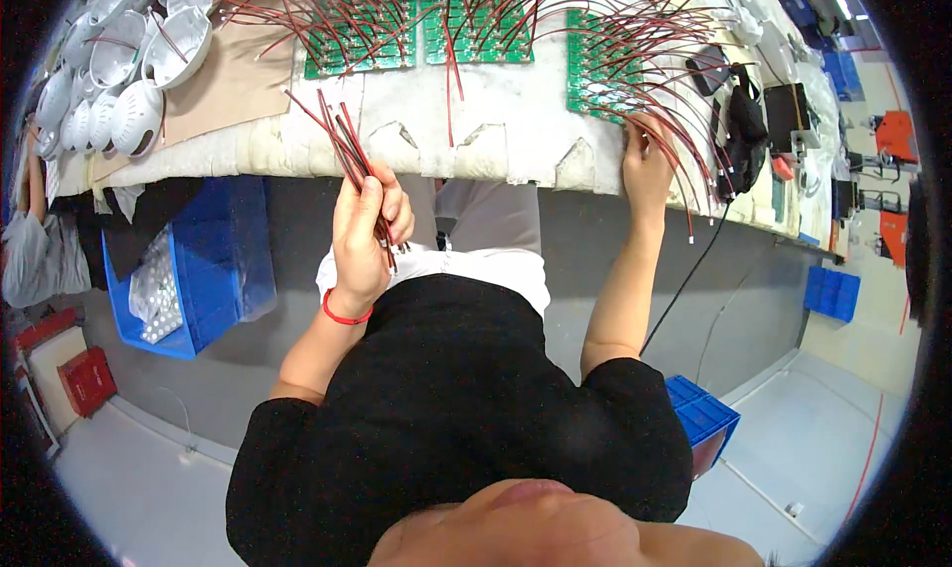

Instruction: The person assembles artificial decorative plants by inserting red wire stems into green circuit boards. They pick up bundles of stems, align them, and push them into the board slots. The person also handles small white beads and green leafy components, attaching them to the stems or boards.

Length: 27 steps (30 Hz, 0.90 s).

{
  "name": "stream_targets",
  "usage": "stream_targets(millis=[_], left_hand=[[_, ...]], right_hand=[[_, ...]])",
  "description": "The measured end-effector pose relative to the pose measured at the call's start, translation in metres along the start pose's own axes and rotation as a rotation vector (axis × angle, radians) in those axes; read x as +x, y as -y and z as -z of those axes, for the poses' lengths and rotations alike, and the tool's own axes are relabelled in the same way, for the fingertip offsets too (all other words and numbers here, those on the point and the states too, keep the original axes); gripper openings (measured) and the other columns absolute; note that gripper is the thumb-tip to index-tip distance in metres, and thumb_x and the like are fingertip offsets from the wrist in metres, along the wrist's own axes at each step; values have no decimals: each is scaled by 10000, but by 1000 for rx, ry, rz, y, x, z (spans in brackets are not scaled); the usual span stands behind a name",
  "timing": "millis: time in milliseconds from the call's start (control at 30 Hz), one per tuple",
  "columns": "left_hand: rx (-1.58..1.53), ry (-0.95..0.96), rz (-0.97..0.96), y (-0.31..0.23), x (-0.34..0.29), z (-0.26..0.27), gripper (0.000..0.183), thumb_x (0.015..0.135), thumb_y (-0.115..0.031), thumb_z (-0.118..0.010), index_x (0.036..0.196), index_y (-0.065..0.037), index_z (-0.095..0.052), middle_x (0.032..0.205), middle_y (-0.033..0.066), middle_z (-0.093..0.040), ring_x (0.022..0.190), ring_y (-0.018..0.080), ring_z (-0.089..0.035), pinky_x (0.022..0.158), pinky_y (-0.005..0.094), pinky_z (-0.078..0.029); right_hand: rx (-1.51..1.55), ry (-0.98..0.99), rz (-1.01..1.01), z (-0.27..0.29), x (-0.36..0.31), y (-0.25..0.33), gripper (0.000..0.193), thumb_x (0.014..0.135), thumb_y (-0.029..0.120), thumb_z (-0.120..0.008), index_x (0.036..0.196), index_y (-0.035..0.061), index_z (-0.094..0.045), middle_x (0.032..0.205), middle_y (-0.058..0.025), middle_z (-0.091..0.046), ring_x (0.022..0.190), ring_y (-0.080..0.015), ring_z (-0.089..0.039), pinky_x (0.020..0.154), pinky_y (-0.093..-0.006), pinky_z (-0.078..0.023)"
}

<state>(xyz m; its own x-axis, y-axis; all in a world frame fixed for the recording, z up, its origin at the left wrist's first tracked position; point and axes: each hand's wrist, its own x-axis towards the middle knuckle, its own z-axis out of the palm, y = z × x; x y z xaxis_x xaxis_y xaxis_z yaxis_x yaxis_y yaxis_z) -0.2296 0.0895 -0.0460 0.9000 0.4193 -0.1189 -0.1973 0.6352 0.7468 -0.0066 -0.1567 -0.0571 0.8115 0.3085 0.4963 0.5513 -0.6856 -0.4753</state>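
From here I see the left hand (367,225) curled round loose wires (347,151), can't tell whether the right hand (648,161), fingers bent, grips anything, and fear careless tugging could tangle the overhanging wires (687,131).

1. There is room over the front of the white table (531,136), between the left hand (365,220) and the right hand (647,161).
2. A bunch of wires (349,151) sticks up from the left hand, in the way.
3. Loose wires (645,34) block the right side and hang over the edge.
4. White bowls (178,50) fill the far left.
5. A black bag (744,126) sits past the right hand.
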Motion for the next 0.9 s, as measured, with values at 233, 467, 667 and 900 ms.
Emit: stream_targets(millis=[233, 467, 667, 900], left_hand=[[7, -8, -16, -2, 3, 1, 206, 996, -260, -344, 996, -83, -450, 648, -29, -338, 508, 66, -307, 441, 211, -240], [-45, -29, -40, 0, 9, -3, 200, 995, -245, -344, 992, -82, -459, 667, -21, -352, 518, 67, -308, 455, 212, -249], [-157, -137, -89, 0, 13, -1, 191, 995, -229, -346, 987, -84, -470, 715, -11, -373, 584, 74, -332, 505, 213, -279], [-233, -143, -123, -3, 13, -1, 177, 990, -242, -366, 991, -93, -459, 729, -10, -369, 616, 85, -338, 523, 213, -302]], right_hand=[[-111, 26, 122, 1, 1, 1, 106, 839, 8, -534, 932, 15, -585, 881, -189, -596, 838, -363, -564, 734, -415, -449], [-35, 10, 81, -1, 1, -1, 91, 832, 24, -556, 914, 33, -595, 865, -173, -608, 822, -351, -571, 736, -414, -449], [-104, -29, 80, 0, 1, 2, 96, 819, 58, -594, 902, 48, -641, 862, -153, -648, 836, -337, -602, 748, -402, -464], [-103, -36, 76, -1, -4, -10, 100, 825, 101, -638, 885, 27, -669, 905, -110, -666, 861, -267, -618, 788, -354, -465]])
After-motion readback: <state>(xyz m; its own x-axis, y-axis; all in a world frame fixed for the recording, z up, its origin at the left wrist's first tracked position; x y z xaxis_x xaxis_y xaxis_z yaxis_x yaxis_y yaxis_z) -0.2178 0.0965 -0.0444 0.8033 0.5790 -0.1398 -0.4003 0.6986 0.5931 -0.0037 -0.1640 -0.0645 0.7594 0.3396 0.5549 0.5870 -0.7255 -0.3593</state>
